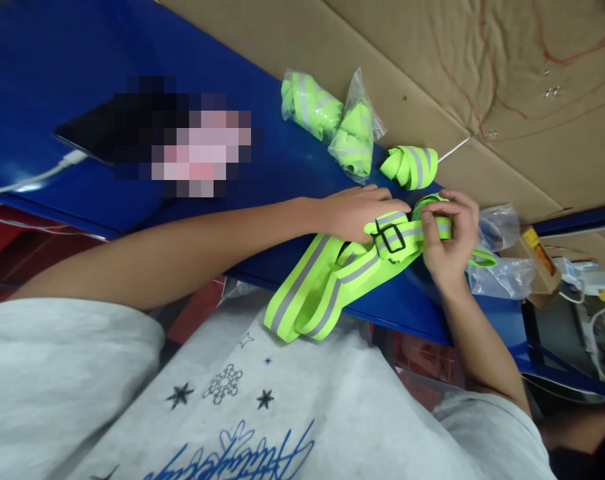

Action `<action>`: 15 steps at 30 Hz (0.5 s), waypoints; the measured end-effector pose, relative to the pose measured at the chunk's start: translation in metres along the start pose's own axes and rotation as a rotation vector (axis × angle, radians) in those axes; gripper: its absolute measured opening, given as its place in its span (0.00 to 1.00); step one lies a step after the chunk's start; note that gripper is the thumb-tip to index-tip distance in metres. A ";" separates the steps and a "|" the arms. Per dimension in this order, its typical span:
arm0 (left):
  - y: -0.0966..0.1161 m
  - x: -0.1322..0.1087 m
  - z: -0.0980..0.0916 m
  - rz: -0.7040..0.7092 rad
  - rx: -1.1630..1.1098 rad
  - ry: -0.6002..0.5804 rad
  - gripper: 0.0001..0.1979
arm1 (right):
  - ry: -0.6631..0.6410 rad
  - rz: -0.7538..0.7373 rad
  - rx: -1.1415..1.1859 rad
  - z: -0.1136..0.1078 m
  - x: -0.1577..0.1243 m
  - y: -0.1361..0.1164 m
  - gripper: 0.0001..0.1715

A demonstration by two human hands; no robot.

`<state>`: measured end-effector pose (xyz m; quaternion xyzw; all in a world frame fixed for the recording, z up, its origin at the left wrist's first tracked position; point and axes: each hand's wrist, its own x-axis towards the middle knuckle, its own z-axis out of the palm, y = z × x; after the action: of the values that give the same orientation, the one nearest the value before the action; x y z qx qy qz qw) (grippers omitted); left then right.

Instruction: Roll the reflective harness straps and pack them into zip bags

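Taking the middle of the view as the dial's centre, the blue counter (72,47) is spreading from 9 to 12 o'clock, and brown cardboard (402,87) is lying between 12 and 2. The yellow-green strap (290,303) is running from the hands near 3 o'clock to loops hanging past the counter's edge at 6; that overhanging weight could be dragging it down or twisting its layers if the grip is too light. The left hand (352,210), palm down at 2, is lying over the strap with fingers slightly bent; one cannot tell whether its hidden fingertips are gripping. The right hand (452,233), at 3, is half closing, thumb and fingertips pinching a fold of strap, which could be slipping out under a tug. Two bagged rolls (310,107) are sitting between 12 and 1. An unbagged roll (415,167) at 2 is resting near both hands; a knock could be unwinding it. The black buckle (393,237), between the hands, could be skewing under uneven tension
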<state>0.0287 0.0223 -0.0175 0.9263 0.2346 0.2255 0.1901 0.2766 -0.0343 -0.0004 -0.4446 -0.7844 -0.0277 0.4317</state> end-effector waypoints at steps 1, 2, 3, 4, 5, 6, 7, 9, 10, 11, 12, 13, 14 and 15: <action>0.002 0.000 -0.001 -0.045 0.021 0.013 0.42 | -0.035 -0.072 -0.070 -0.002 -0.001 -0.004 0.14; 0.004 0.001 -0.002 -0.086 0.013 0.040 0.41 | -0.090 -0.144 -0.138 -0.005 -0.002 -0.010 0.17; 0.005 0.001 -0.004 -0.127 -0.025 0.075 0.39 | -0.166 -0.204 -0.204 -0.007 -0.003 -0.016 0.22; 0.005 0.001 -0.007 -0.170 -0.087 0.113 0.37 | -0.250 -0.247 -0.269 -0.010 -0.004 -0.020 0.27; 0.004 0.002 -0.009 -0.214 -0.163 0.153 0.34 | -0.324 -0.271 -0.325 -0.012 -0.005 -0.024 0.30; 0.003 0.003 -0.011 -0.256 -0.243 0.193 0.30 | -0.383 -0.281 -0.361 -0.013 -0.006 -0.026 0.33; 0.001 0.004 -0.013 -0.296 -0.317 0.230 0.25 | -0.417 -0.284 -0.371 -0.014 -0.005 -0.025 0.34; -0.001 0.006 -0.017 -0.371 -0.437 0.270 0.16 | -0.400 -0.285 -0.355 -0.016 -0.003 -0.018 0.34; -0.001 0.007 -0.018 -0.404 -0.478 0.269 0.13 | -0.349 -0.281 -0.353 -0.016 -0.001 -0.013 0.32; -0.001 0.007 -0.020 -0.435 -0.504 0.261 0.14 | -0.273 -0.267 -0.359 -0.017 0.001 -0.007 0.31; -0.001 0.008 -0.021 -0.461 -0.519 0.252 0.18 | -0.191 -0.245 -0.369 -0.017 0.004 -0.001 0.30; 0.000 0.008 -0.022 -0.477 -0.527 0.245 0.23 | -0.114 -0.226 -0.376 -0.017 0.005 0.003 0.29; 0.001 0.007 -0.023 -0.486 -0.538 0.243 0.26 | -0.057 -0.217 -0.372 -0.017 0.006 0.006 0.29; 0.002 0.007 -0.024 -0.487 -0.565 0.242 0.28 | -0.032 -0.220 -0.356 -0.017 0.007 0.007 0.29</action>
<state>0.0229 0.0301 0.0054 0.7213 0.3967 0.3372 0.4567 0.2913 -0.0326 0.0129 -0.4261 -0.8176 -0.2057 0.3281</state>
